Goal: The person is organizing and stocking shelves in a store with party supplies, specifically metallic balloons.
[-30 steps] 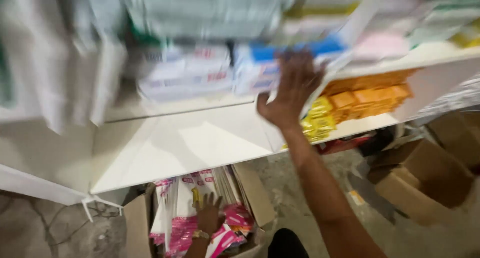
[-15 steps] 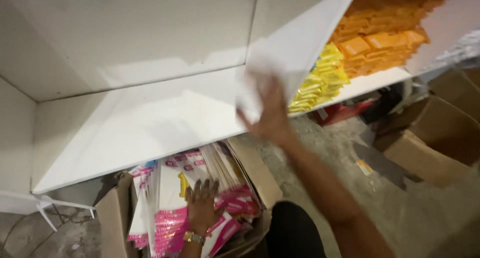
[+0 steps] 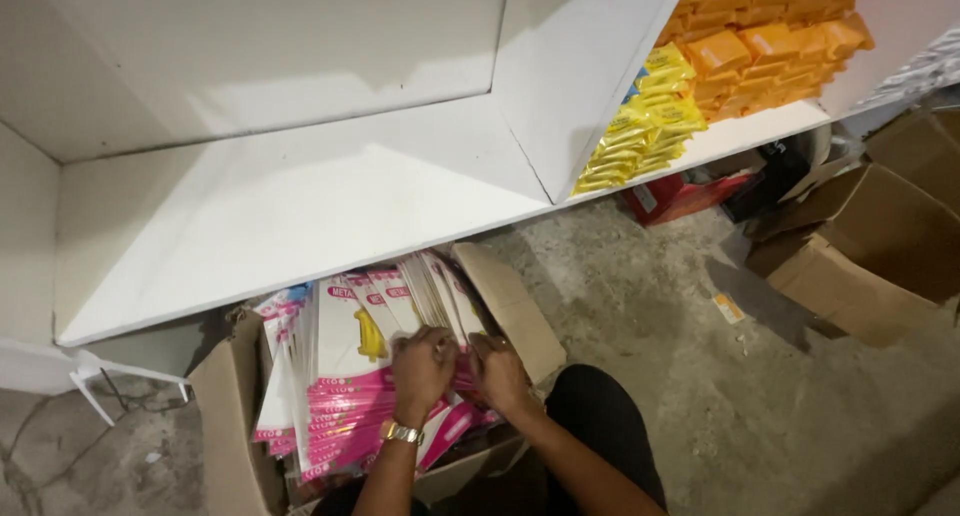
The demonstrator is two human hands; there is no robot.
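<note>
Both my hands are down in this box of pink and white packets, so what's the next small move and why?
Probably pinch a small bunch and lift it straight up. Your left hand and right hand both rest on the packets standing on edge, tightly packed in the cardboard box, and the white shelf above lies bare.

Yellow packets point(image 3: 640, 131) beside orange packs point(image 3: 770, 46) (stacked), perhaps cardboard boxes point(image 3: 870, 266) right.

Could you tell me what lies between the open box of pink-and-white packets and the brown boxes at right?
Only bare concrete floor, in the head view.
</note>
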